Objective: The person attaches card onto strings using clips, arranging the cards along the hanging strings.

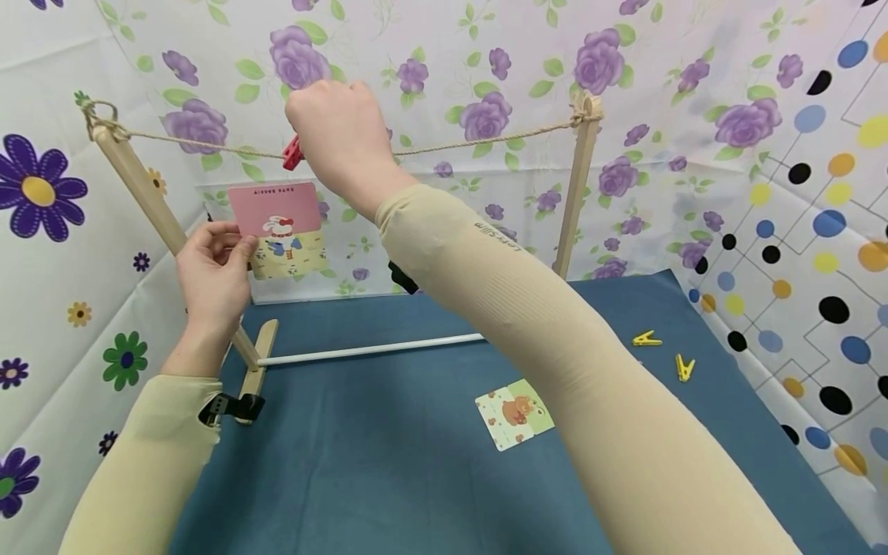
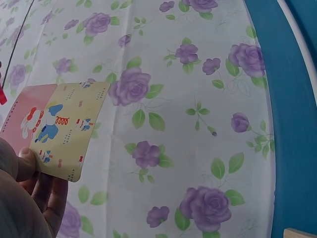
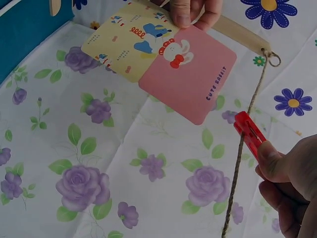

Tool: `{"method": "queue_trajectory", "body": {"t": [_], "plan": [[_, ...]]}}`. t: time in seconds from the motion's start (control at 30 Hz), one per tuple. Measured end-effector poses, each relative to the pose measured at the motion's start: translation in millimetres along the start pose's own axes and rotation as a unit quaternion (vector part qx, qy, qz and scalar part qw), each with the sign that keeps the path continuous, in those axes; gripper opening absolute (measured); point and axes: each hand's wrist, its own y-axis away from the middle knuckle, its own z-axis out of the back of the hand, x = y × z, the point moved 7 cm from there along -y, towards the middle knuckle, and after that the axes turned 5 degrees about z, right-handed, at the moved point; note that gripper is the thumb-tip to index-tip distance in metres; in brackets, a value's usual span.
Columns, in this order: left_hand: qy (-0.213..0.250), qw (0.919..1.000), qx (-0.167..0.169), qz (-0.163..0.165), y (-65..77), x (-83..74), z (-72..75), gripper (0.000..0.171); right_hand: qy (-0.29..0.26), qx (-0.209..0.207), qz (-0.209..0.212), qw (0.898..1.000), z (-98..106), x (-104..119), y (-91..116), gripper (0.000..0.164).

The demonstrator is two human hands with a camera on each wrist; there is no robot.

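Note:
My left hand [image 1: 215,277] pinches the left edge of a pink and yellow card [image 1: 277,231] with a cartoon rabbit on it, between thumb and fingers. The card hangs apart from and below a thin rope [image 1: 486,144] strung between two wooden posts. On that rope, my right hand [image 1: 347,139] pinches the handle end of a red clothespin [image 3: 250,131]. In the right wrist view the clothespin's front end overlaps the rope; I cannot tell whether it clamps it. The right fingertips are hidden in the head view.
A bear card [image 1: 513,412] lies on the blue cloth [image 1: 375,447], partly behind my right forearm. Two yellow clothespins [image 1: 684,368] lie at the right. The wooden posts [image 1: 577,185] stand left and right, with a white rod [image 1: 375,349] low between them.

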Motion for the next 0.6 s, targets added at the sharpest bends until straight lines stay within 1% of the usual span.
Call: {"method": "queue_trajectory", "body": {"t": [0.1, 0.2, 0.33, 0.43, 0.6], "plan": [[-0.002, 1.0, -0.002, -0.002, 1.0, 0.2, 0.9, 0.016, 0.001, 0.008, 0.002, 1.0, -1.9, 0.8, -0.2, 0.036], [-0.01, 0.9999, 0.0, 0.008, 1.8, 2.4, 1.3, 0.017, 0.007, 0.021, 0.008, 1.0, -4.6, 1.8, -0.6, 0.036], [-0.017, 0.9997, 0.003, 0.018, 3.1, 4.1, 1.5, 0.017, 0.038, 0.031, 0.027, 0.998, -6.7, 5.2, -1.1, 0.036], [-0.019, 0.9997, 0.004, 0.01, 4.4, 3.0, 0.9, 0.017, 0.056, 0.03, 0.036, 0.997, -6.6, 7.8, -1.0, 0.037], [-0.022, 0.9997, 0.005, -0.008, 6.0, 0.3, -0.6, 0.021, 0.056, 0.023, 0.034, 0.998, -6.6, 8.4, -0.5, 0.039]]}}
